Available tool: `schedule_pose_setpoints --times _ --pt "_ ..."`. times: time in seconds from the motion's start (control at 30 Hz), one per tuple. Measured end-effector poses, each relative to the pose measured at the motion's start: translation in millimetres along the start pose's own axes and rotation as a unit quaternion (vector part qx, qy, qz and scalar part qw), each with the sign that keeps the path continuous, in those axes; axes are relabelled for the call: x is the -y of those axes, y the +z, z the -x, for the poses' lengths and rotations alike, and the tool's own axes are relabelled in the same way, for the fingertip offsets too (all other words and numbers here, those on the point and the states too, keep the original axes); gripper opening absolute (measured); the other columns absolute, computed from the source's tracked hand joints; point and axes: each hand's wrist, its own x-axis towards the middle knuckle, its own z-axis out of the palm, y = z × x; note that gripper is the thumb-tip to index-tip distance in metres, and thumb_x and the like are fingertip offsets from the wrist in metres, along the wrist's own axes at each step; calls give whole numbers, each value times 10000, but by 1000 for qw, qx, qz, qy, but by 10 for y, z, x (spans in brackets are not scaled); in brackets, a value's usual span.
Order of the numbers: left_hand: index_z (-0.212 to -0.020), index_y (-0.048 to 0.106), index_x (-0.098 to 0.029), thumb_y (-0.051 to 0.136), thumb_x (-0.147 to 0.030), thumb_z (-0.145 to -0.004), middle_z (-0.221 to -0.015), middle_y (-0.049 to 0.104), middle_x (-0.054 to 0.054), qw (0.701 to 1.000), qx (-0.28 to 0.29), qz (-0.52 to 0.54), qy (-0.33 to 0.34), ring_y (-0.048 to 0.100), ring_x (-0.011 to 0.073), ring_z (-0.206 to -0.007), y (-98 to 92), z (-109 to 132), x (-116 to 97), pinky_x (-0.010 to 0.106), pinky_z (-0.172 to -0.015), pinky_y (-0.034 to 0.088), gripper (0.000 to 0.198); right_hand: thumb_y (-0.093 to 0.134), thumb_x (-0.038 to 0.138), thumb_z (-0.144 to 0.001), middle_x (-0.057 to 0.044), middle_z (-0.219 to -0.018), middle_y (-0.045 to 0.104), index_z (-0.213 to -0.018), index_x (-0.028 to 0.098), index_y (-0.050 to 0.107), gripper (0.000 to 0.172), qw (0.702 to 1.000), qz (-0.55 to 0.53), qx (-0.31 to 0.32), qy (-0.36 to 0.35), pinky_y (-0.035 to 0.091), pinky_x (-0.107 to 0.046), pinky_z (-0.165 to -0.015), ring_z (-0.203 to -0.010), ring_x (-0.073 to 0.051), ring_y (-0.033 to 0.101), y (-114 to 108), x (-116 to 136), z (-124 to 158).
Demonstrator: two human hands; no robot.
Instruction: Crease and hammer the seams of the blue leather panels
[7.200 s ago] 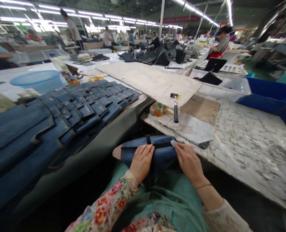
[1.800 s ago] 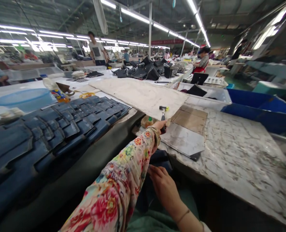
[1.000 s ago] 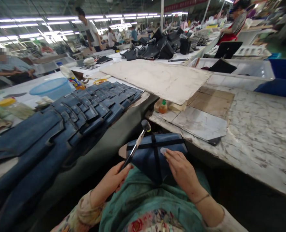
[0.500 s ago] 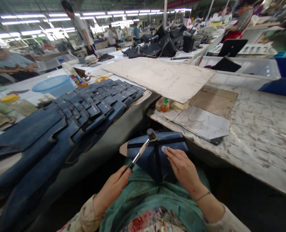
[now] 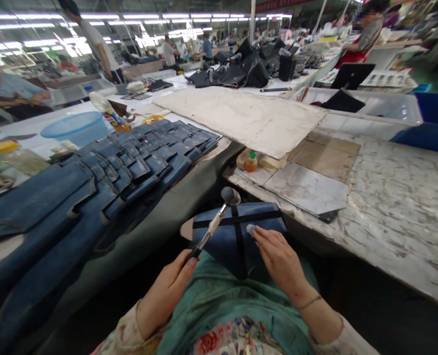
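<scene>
Person sits at the bench edge w/ the work on the lap, not on the bench. The navy-blue leather panel with two crossed black straps [image 5: 267, 222] lies draped over a tan rounded block [image 5: 186, 230], which in turn sits on the teal-green cloth apron [image 5: 219, 301]. Prob. the block gives a firm curved base under the leather.

Left hand [image 5: 165, 293] is closed round the tail end of the small round-headed steel hammer [image 5: 215, 224]. The head is up and just clear of the panel's top edge, near where the straps cross. Gripping that far back likely buys swing.

Right hand [image 5: 280, 259] lies open on the panel, fingers spread and pressing down just right of the upright strap. One fingertip wears a pale cover. Looks like it pins the leather so it can't slide off the block, while staying out of the head's line.

On the bench, the mottled white stone top [image 5: 389, 207] carries a grey metal plate [image 5: 304, 187] at the near edge. Behind that is a small orange bottle with a green cap [image 5: 251, 162], beside the edge of a big beige sheet [image 5: 241, 118]. All within arm's reach.

To the left, overlapped rows of navy leather pieces [image 5: 130, 162] fan out over a dark cloth. Behind them sits a light-blue plastic basin [image 5: 73, 128]. Other people work at benches farther back.
</scene>
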Motion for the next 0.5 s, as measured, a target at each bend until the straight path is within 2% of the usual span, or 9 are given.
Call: schedule_pose_setpoints --times 0.1,0.17,0.3,0.43,0.5 --pt "-861 564 -178 369 -491 -868 -746 609 12 996 67 -55 -8 562 145 -699 20 -38 -11 234 -675 444 369 412 129 -884 -56 -1164 614 -1153 200 600 337 1000 -4 -7 5 495 -368 -886 -1006 -192 557 4 9 1" --pt "-902 559 -177 350 -490 -878 -762 614 13 997 60 -37 -5 563 146 -713 30 -55 -16 232 -680 441 377 409 134 -888 -57 -1169 612 -1158 201 598 336 1000 -9 -3 5 497 -366 -885 -1009 -191 555 9 18 3" --pt "-1000 535 -171 329 -496 -885 -805 624 27 1000 11 9 -1 570 149 -750 14 -20 25 227 -697 445 402 412 153 -898 -60 -1182 605 -1160 186 597 323 1000 -7 8 1 489 -367 -906 -1026 -193 544 19 29 13" --pt "-878 559 -173 367 -481 -876 -743 610 16 997 47 -56 -17 559 150 -704 -28 44 111 233 -683 439 363 414 155 -896 -62 -1176 610 -1167 194 596 329 1000 -5 10 3 491 -369 -904 -1027 -192 548 25 22 20" --pt "-926 549 -174 347 -472 -889 -776 623 20 998 50 -47 -9 565 151 -725 -48 72 127 232 -684 441 362 417 157 -893 -61 -1175 610 -1171 198 594 332 1000 -8 11 2 495 -368 -899 -1024 -191 551 23 16 17"
